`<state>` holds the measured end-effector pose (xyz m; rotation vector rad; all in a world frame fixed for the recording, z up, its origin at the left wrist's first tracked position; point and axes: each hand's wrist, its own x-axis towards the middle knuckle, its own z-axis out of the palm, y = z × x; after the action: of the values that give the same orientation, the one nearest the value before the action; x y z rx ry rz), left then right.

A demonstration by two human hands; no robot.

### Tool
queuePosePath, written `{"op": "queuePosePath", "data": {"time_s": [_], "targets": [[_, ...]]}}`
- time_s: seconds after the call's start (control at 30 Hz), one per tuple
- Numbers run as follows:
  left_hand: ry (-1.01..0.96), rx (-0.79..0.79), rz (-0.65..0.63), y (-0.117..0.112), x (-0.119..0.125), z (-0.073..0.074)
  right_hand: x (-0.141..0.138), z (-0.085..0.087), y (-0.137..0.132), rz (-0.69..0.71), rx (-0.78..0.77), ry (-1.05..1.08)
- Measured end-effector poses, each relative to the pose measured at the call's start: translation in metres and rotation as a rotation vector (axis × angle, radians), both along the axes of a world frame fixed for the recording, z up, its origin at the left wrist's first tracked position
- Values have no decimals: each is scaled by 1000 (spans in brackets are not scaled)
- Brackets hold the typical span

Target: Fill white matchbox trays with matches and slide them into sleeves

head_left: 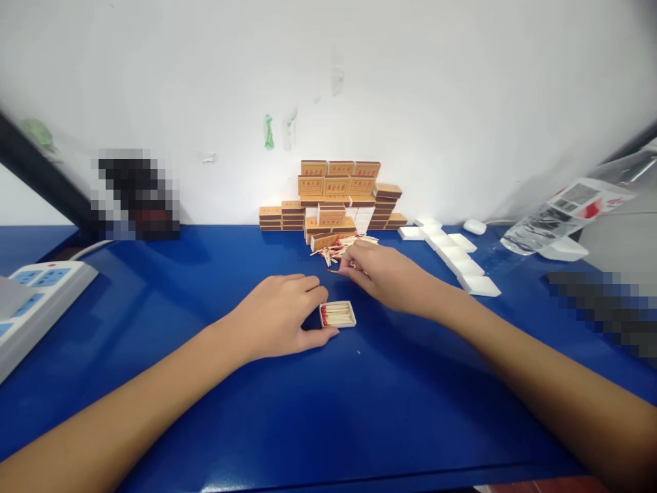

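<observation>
A small white matchbox tray [339,315] with red-tipped matches in it lies on the blue table [328,411]. My left hand [280,316] curls around the tray's left side, thumb and fingers touching it. My right hand [382,274] is pinched on a few matches at the near edge of a loose pile of matches [336,250]. Behind the pile stands a stack of orange-brown matchboxes [336,198] against the white wall.
A row of white inner trays [454,257] runs diagonally at the right. A clear plastic bag [569,212] lies at the far right. A white power strip [35,294] sits at the left edge. A white lump [475,226] rests near the wall.
</observation>
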<state>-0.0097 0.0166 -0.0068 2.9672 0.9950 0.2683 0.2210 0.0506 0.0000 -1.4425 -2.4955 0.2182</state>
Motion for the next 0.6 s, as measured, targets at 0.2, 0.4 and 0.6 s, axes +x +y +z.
{"op": "queuePosePath", "data": {"time_s": [0.2,0.4,0.6], "targets": [[-4,-12,12,0,0,1,8,17,-40,122,-101,58],[-3,-15,10,-1,1,2,12,9,-42,126,-73,80],[-2,-32,15,0,1,2,36,0,-19,-82,52,32]]}}
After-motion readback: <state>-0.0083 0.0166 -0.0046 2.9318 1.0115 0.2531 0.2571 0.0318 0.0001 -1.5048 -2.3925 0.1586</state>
